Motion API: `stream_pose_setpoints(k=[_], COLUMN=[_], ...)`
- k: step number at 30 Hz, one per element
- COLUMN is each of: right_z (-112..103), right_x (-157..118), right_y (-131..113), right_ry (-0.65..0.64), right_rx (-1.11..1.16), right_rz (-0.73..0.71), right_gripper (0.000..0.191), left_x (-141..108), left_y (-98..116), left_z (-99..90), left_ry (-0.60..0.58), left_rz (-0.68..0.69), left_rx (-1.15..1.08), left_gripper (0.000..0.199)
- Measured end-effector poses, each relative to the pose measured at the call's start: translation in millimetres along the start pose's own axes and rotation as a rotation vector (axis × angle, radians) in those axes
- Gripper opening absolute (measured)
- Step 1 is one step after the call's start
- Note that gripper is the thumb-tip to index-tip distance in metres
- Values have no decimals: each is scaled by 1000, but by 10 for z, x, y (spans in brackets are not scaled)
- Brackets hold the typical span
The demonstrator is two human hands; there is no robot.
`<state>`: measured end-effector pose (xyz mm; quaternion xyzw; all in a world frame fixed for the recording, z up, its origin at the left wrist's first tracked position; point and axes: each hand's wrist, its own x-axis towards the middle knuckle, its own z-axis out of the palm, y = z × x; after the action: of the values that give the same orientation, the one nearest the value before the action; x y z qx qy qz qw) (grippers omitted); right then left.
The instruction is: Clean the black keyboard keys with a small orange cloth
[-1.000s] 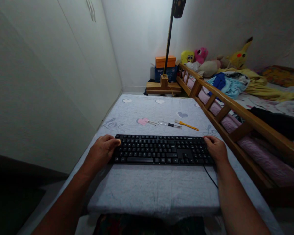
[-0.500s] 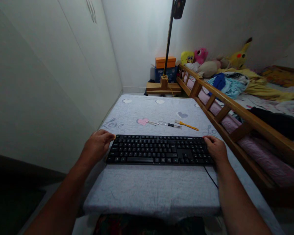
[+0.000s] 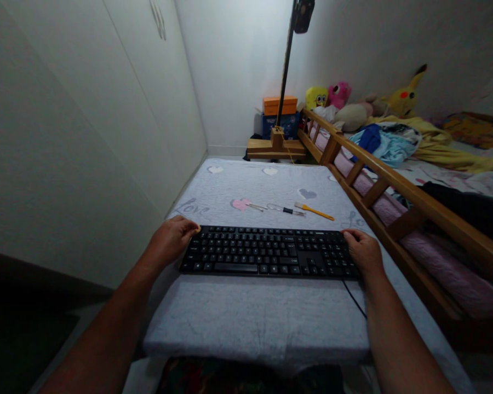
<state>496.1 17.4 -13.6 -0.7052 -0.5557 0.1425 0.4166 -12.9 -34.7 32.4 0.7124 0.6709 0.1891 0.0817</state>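
A black keyboard (image 3: 267,253) lies lengthwise across the cloth-covered table, its keys facing up. At its upper left corner, my left hand (image 3: 173,236) is closed, thumb and fingers pinching the edge. My right hand (image 3: 363,251) grips the right end, with the thumb on top near the upper right corner and the other fingers largely hidden. A thin black cable (image 3: 354,299) runs from under the keyboard toward my right forearm. Beyond the keyboard lie a yellow-handled brush (image 3: 317,212), a wire tool with a black grip (image 3: 287,210) and thin sticks (image 3: 256,207).
The table's grey cloth (image 3: 246,314) has hearts and lettering. A wooden bed rail (image 3: 378,164) borders the right side, with clothes and plush toys behind it. White cabinet doors (image 3: 107,137) stand left. At the back, a black pole (image 3: 285,71) rises from a wooden base beside stacked boxes.
My left hand has shifted slightly right along the keyboard's upper left corner. The whole view has moved a little; the right hand keeps its place on the keyboard.
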Motion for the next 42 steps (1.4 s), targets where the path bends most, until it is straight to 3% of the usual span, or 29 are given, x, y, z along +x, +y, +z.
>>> stream_pose_setpoints(k=[6,10,13,16,19,24,30,35,42], right_z=[10,8,1,-6,-5,11,17,10,14], right_x=[-13,-7,-2,-3,-5,-2,1,-8,-8], right_y=[-7,-9,-22,-37,-36,0,19,2,-12], right_ry=[11,0,-10,-13,-12,-8,3,-8,-9], right_rx=[-17,-13,-12,-17,-21,-10,7,-1,3], right_rz=[18,16,26,40,34,24,-3,6,6], right_gripper=[38,38,39,40,41,40,37,38,39], left_x=[-147,-201,-145,8,203,448,586,602,519], left_y=[-40,-22,82,283,535,935,1250,1287,1134], left_z=[-61,-167,-241,-240,-135,200,566,631,508], left_ry=[-24,-145,-206,-165,-128,-142,-131,-131,-152], left_rz=[64,105,148,211,277,403,554,563,523], left_rx=[-37,-50,-85,-131,-121,-127,-131,-45,54], left_gripper=[34,31,29,26,21,21,20,23,25])
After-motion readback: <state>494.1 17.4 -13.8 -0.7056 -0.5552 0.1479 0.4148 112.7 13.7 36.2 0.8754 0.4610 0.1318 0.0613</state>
